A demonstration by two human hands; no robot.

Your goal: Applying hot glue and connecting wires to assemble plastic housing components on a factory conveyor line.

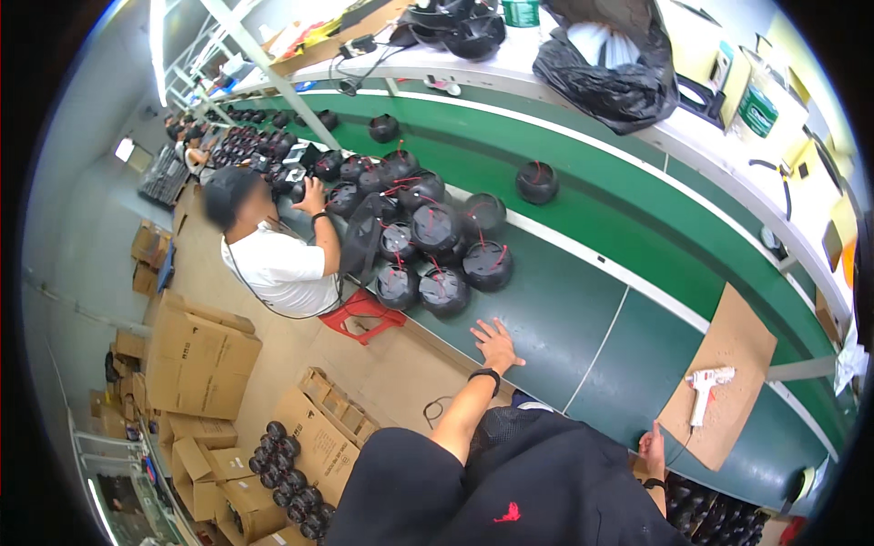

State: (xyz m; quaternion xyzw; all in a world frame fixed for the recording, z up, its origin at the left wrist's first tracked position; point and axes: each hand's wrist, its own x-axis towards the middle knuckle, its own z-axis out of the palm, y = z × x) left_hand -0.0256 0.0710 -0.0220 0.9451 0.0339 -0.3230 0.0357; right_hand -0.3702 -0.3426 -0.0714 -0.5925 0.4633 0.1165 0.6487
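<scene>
My left hand [496,347] is spread over the near edge of the dark green worktable [574,318], with nothing in it. To its left stands a cluster of round black appliance shells [437,227] with red wires on top. My right hand [651,452] rests at the table edge beside a brown cardboard sheet [728,341]. One of its fingers is stretched out, the others are partly hidden, and I see nothing held. On the sheet lies a white hot glue gun [706,391], its cable running toward my right hand.
A co-worker in a white shirt [282,264] sits at the left, handling a black shell. Beyond the table a green conveyor belt [619,209] carries more shells. A white shelf [710,136] holds a black bag [610,73]. Cardboard boxes [200,355] stand on the floor.
</scene>
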